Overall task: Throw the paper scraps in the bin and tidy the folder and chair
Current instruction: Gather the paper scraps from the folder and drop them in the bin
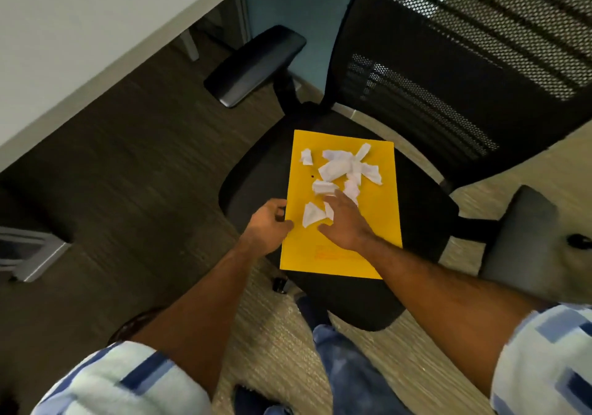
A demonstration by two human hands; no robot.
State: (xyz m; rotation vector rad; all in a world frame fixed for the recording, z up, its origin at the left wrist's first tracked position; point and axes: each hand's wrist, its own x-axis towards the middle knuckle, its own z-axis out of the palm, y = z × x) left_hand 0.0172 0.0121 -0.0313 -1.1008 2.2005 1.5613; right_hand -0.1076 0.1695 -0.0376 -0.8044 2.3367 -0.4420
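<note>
Grey-brown carpet floor (128, 164) filled the left side of the view, paler under the person's feet. A white desk (80, 46) slanted across the upper left corner.

A black mesh office chair (423, 216) stood beside the desk, with its perforated backrest at the upper right. One padded armrest (256, 65) sat at the seat's left side and the other (525, 238) at its right.

A yellow rectangular folder (378, 222) lay flat on the middle of the seat. Its far edge pointed toward the backrest and its near edge lay close to the seat's front edge.

Both forearms reached in from blue-and-white patterned sleeves (121, 379). The left hand (270, 222) held the folder's left edge, fingers curled and thumb lying on the yellow surface. The right hand (344, 222) lay spread, fingers straight, on the folder's middle, its fingertips among the nearest scraps.

Torn white paper scraps (339, 168) were scattered over the folder's far half. Most clustered toward its far right corner, one piece sat alone near the far left corner, and two lay beside the right hand.
</note>
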